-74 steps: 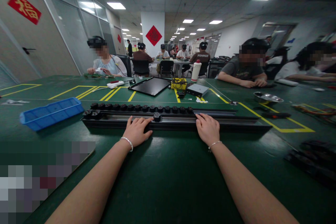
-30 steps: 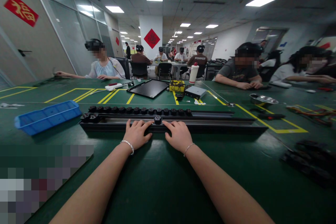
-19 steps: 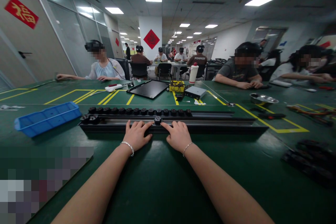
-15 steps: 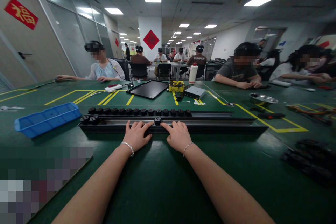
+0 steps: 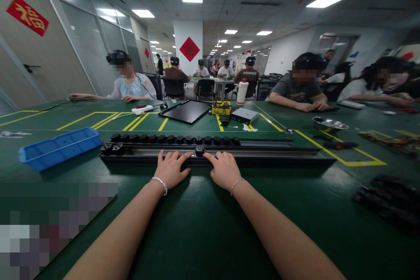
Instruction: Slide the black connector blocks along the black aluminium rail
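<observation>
A long black channel rail (image 5: 282,153) lies across the green table in front of me. Set in its groove is a small black block (image 5: 200,151), which looks like a socket module. My left hand (image 5: 170,170) rests at the rail's front edge, its index fingertip at the block's left side and its other fingers spread. From the other side, my right hand (image 5: 225,169) points its index finger to the block's right side. Neither hand is wrapped around anything. Two similar modules (image 5: 113,148) sit at the rail's left end. Behind, a second rail (image 5: 265,142) carries a row of several more.
A blue plastic bin (image 5: 61,148) stands to the left. Farther back are a black panel (image 5: 185,111), a grey box (image 5: 244,115) and a white bottle (image 5: 242,92). On the right lie a metal bowl (image 5: 330,124) and dark parts (image 5: 390,199). Co-workers sit around the table.
The black block has shifted slightly to the right along the rail. Both index fingers remain at its sides, and the right hand has moved a little to the right.
</observation>
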Action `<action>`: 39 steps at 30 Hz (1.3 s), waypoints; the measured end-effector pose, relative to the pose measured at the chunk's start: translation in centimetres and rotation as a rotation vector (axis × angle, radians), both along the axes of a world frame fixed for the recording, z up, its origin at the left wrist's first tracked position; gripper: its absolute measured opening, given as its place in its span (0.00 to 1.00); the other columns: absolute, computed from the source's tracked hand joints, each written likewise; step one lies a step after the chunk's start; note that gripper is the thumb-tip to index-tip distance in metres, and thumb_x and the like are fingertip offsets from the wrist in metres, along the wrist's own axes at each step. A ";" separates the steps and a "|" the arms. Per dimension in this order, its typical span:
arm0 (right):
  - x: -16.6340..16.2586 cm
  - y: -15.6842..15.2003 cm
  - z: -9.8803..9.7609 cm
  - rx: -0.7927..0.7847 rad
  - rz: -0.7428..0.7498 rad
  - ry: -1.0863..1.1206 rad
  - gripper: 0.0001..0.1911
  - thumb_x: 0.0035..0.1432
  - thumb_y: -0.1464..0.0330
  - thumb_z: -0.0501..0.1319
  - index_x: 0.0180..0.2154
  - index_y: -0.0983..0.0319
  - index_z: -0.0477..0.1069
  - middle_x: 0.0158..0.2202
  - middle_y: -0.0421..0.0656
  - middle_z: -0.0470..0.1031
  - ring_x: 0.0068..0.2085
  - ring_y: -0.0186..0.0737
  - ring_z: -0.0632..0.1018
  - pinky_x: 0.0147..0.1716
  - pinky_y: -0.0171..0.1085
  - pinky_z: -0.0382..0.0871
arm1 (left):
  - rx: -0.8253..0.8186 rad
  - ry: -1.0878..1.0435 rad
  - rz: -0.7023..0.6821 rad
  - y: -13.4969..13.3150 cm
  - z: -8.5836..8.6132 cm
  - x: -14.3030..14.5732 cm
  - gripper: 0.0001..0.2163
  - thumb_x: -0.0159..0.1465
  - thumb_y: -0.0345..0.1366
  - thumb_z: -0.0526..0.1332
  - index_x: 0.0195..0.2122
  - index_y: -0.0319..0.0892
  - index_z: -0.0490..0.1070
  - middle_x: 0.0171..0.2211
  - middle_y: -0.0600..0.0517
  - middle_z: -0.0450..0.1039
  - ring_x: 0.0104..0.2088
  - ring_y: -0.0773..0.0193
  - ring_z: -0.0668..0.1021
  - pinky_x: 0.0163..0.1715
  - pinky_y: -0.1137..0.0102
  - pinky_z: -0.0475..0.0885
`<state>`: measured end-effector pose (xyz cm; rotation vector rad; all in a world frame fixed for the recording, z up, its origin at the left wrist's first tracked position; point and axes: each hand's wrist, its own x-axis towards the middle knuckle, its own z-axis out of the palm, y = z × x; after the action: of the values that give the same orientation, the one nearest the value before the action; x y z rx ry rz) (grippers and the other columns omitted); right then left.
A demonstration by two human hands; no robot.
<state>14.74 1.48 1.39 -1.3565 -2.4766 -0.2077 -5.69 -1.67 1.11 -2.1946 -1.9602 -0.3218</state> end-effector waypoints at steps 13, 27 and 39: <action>0.1 0.1 -0.1 -0.010 0.018 0.027 0.28 0.51 0.72 0.52 0.55 0.52 0.60 0.42 0.45 0.68 0.45 0.45 0.64 0.47 0.41 0.50 | 0.016 -0.001 -0.022 0.0 -0.1 -0.2 0.26 0.57 0.48 0.53 0.58 0.60 0.54 0.44 0.52 0.68 0.48 0.53 0.68 0.55 0.44 0.42; 0.2 0.3 -0.2 -0.032 0.032 0.067 0.26 0.52 0.73 0.51 0.54 0.54 0.61 0.43 0.46 0.69 0.45 0.44 0.64 0.49 0.42 0.48 | 0.007 -0.017 -0.024 0.0 -0.2 -0.2 0.27 0.58 0.47 0.53 0.59 0.60 0.51 0.45 0.52 0.68 0.49 0.54 0.67 0.56 0.43 0.40; 0.1 0.5 -0.3 -0.022 0.030 0.082 0.23 0.52 0.73 0.51 0.52 0.57 0.64 0.43 0.45 0.70 0.44 0.43 0.65 0.49 0.41 0.50 | 0.003 -0.013 -0.019 0.0 -0.2 -0.2 0.27 0.58 0.47 0.53 0.59 0.60 0.51 0.45 0.52 0.68 0.50 0.53 0.67 0.56 0.43 0.39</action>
<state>14.89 1.95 1.11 -1.3092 -2.4359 -0.1163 -5.93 -1.65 0.87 -2.2164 -1.9451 -0.3432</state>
